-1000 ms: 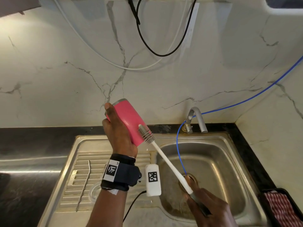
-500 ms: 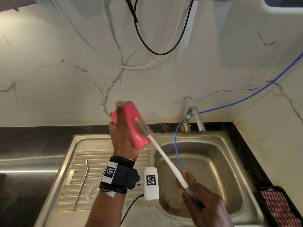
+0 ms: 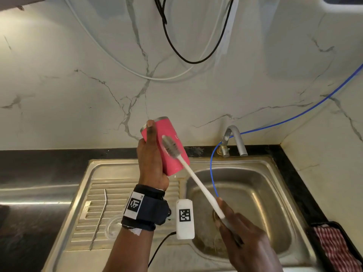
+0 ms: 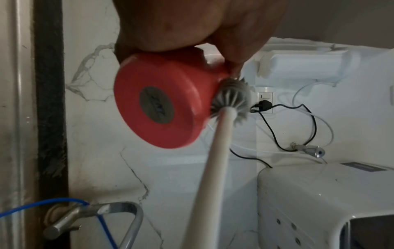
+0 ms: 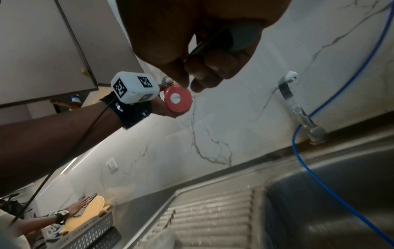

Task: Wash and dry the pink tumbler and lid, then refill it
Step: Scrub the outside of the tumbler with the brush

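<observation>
Head | left hand grips tilted tumbler | right hand grips brush

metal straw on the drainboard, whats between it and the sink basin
In the head view, a clear lid lies on the ribbed drainboard between the metal straw and the basin; above that stretch, the left hand holds the pink tumbler.

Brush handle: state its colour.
White; the brush handle shows best in the head view.

Steel drainboard with metal straw
</observation>
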The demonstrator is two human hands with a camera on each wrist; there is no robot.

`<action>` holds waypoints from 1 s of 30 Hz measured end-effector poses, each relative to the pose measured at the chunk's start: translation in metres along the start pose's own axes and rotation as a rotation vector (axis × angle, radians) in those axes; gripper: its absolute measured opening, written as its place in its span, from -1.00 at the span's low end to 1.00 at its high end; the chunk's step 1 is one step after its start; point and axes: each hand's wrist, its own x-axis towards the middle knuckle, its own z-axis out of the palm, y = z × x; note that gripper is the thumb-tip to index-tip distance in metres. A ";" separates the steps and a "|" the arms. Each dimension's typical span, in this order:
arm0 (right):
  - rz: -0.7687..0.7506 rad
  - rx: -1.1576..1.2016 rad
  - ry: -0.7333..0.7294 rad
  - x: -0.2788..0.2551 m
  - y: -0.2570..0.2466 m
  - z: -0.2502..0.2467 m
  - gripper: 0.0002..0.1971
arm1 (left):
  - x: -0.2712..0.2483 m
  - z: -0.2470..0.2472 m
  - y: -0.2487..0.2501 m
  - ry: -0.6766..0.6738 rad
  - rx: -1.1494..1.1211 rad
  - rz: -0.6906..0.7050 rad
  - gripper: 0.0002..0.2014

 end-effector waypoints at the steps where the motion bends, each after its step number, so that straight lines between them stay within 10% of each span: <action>1: -0.020 -0.009 0.026 0.010 -0.003 0.004 -0.30 | -0.003 0.003 -0.004 0.000 -0.001 0.000 -0.16; 11: -0.032 0.075 0.023 -0.005 -0.003 0.000 -0.36 | -0.001 0.005 0.008 0.004 -0.027 0.083 -0.59; 20: -0.049 0.093 0.107 0.030 -0.005 0.004 -0.31 | -0.024 0.022 -0.020 -0.005 0.082 0.037 -0.20; 26: -0.028 0.067 0.001 -0.013 0.001 -0.003 -0.40 | -0.007 0.008 0.009 0.057 0.026 0.136 -0.50; 30: -0.040 0.005 -0.032 -0.014 -0.007 -0.004 -0.43 | -0.009 0.003 0.003 0.067 0.001 0.124 -0.08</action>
